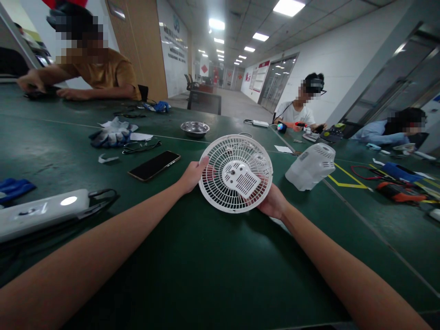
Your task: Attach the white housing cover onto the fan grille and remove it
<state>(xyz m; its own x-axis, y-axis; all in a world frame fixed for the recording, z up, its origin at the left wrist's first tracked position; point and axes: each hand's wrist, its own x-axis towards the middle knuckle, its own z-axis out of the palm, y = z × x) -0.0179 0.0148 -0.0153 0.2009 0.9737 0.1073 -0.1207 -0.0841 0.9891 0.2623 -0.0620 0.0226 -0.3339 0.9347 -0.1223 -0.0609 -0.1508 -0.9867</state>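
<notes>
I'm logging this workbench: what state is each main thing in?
Fan grille: held up, tilted.
Left hand: gripping the grille's rim.
Right hand: at the grille, partly hidden behind it.
Phone: flat, screen dark.
Metal bowl: upright.
Plastic cover: on the table, untouched.
Gray gloves: crumpled.
Ceiling lights: lit.

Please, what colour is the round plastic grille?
The round plastic grille is white; head view shows it best.

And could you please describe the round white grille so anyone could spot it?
Over the green table, between the left hand and right hand, is the white grille they hold. Round and see-through, with radiating slats, it differs from the boxy white housing to its right.
</notes>
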